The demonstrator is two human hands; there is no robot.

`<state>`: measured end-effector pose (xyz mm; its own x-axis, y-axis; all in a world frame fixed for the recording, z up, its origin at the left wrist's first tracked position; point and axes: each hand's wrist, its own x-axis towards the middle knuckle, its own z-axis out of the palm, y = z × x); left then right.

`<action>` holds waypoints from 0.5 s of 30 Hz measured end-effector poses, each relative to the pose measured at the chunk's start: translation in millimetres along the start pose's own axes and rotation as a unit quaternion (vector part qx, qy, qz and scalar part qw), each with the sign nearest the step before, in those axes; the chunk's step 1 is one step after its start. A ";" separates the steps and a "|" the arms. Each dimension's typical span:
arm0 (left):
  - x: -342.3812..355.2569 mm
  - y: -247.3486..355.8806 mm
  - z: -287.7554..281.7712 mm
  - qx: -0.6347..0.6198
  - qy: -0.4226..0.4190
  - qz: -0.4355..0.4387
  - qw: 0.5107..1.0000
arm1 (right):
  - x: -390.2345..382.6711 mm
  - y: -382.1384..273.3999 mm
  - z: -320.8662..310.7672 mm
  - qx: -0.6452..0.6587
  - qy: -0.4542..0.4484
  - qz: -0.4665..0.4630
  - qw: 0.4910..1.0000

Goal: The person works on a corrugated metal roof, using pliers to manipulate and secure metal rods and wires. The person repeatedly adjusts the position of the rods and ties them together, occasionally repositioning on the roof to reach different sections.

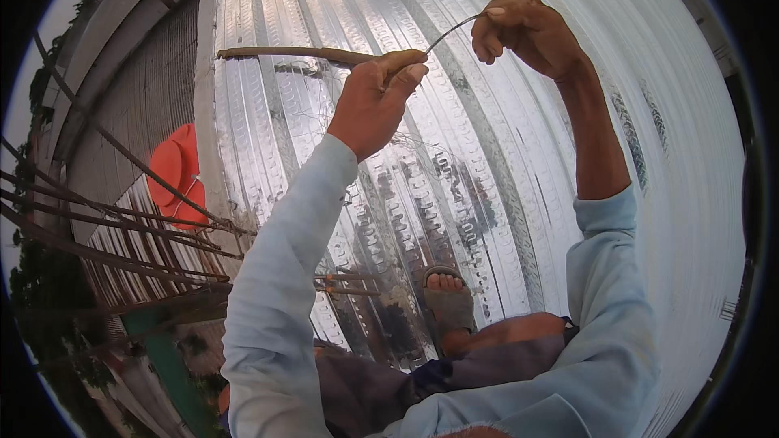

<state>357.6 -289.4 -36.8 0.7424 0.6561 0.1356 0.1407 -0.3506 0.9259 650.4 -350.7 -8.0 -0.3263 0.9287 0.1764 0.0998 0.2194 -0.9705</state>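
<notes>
My left hand [381, 97] is closed around a long brown rod [280, 52], which sticks out to the left over the ribbed metal sheets. From the thumb and fingertips of that hand, a thin grey wire [448, 32] curves up to the right. Its other end meets the fingers of my right hand [527, 32], which are bent and pinched on it, raised higher and farther right. The wire bows slightly between the two hands. How the rod and wire meet inside my left hand is hidden.
Shiny ribbed metal decking [519, 219] lies beneath me, with loose thin wires on it. My sandalled foot [448, 304] rests there. Along the left runs a concrete edge [213, 113]; beyond it are a red hat-like object [177, 174] and protruding rusty steel bars [122, 219].
</notes>
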 end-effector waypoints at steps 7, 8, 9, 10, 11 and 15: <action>-34.2 4.7 -60.9 -0.208 0.069 -0.172 0.960 | 60.0 57.7 109.1 0.201 0.231 0.087 0.948; -41.2 3.9 -74.4 -0.215 0.115 -0.184 0.952 | 59.2 62.5 129.0 0.196 0.102 0.124 0.967; -51.5 -1.5 -88.1 -0.214 0.125 -0.179 0.952 | 58.8 58.0 161.8 0.108 0.034 0.168 0.979; -57.1 -6.7 -95.5 -0.223 0.129 -0.173 0.951 | 54.4 55.0 185.4 0.034 -0.017 0.164 0.986; -62.0 -9.6 -102.6 -0.229 0.132 -0.168 0.950 | 55.2 46.0 205.9 -0.013 -0.043 0.183 0.982; -85.4 -14.1 -119.3 -0.243 0.149 -0.150 0.947 | 70.7 45.3 231.9 0.017 -0.134 0.165 0.977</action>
<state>214.0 -260.7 -19.4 0.4884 0.8624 -0.1335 -0.0557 0.1834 0.9815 413.8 -344.4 -77.5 -0.5156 0.8348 -0.1928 0.2119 -0.0938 -0.9728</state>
